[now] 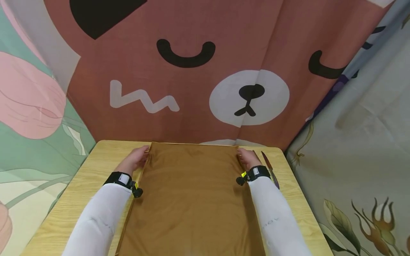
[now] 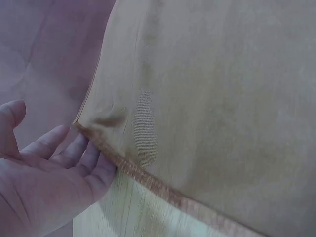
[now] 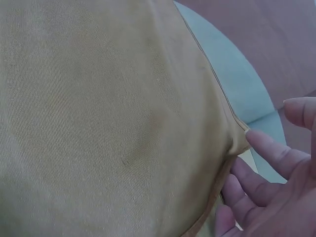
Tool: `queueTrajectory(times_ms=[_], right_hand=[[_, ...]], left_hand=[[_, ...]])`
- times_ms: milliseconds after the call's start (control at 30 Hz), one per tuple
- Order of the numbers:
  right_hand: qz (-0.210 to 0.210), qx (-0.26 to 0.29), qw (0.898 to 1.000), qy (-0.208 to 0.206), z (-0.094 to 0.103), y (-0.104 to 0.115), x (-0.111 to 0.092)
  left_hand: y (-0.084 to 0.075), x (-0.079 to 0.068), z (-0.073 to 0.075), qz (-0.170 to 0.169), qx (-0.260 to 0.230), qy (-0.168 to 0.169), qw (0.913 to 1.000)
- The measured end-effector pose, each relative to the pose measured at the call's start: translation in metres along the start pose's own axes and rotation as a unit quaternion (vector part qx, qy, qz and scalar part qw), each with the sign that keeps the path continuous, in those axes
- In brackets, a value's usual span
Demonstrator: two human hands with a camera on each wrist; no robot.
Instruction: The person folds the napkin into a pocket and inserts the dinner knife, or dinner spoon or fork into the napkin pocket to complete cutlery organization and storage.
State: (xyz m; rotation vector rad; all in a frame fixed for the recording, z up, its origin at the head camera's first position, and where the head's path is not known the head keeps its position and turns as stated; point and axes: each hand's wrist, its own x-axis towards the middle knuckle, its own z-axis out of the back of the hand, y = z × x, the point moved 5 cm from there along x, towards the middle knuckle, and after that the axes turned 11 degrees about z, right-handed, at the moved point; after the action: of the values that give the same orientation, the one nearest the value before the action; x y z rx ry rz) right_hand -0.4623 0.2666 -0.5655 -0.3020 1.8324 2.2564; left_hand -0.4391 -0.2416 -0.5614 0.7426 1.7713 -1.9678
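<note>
A brown piece of fabric (image 1: 192, 199) with seamed edges lies spread along the table, lightly wrinkled. My left hand (image 1: 136, 158) is at its far left corner. In the left wrist view, the left fingers (image 2: 91, 160) reach under the corner's edge, palm up, while the thumb stands apart from the cloth. At the far right corner is my right hand (image 1: 248, 158). The right wrist view shows the right fingertips (image 3: 264, 148) touching the fabric's corner, with the thumb held away from it.
A slim, pointed dark tool (image 1: 268, 163) lies on the wooden table (image 1: 293, 192) beyond the right wrist, partly hidden by it. Behind the table's far edge hangs a curtain (image 1: 134, 124) with a bear face. Patterned cloth (image 1: 352, 153) hangs at the right side.
</note>
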Motion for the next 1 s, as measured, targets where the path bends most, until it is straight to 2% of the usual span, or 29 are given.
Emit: queueTrajectory(times_ms=[233, 433, 600, 800, 933, 1000], right_hand=[[0.006, -0.039, 0.999, -0.01, -0.008, 0.0, 0.005], [0.023, -0.077, 0.997, 0.005, -0.011, -0.003, 0.008], [0.028, -0.084, 0.996, 0.014, -0.013, -0.003, 0.006], [0.034, -0.079, 0.996, 0.021, -0.014, -0.003, 0.007], [0.052, -0.073, 0.996, -0.004, -0.013, -0.001, 0.01], [0.066, -0.067, 0.995, -0.04, -0.01, -0.001, 0.012]], left_hand=[[-0.002, 0.005, -0.009, -0.005, 0.035, -0.026, 0.999], [-0.002, 0.008, -0.013, -0.001, 0.033, -0.031, 0.999], [-0.002, 0.013, -0.014, 0.0, 0.051, -0.042, 0.9978], [-0.007, 0.01, -0.016, -0.01, 0.09, -0.059, 0.9942], [-0.01, 0.009, -0.014, -0.033, 0.085, -0.078, 0.9927], [-0.012, 0.008, -0.011, -0.052, 0.069, -0.096, 0.9916]])
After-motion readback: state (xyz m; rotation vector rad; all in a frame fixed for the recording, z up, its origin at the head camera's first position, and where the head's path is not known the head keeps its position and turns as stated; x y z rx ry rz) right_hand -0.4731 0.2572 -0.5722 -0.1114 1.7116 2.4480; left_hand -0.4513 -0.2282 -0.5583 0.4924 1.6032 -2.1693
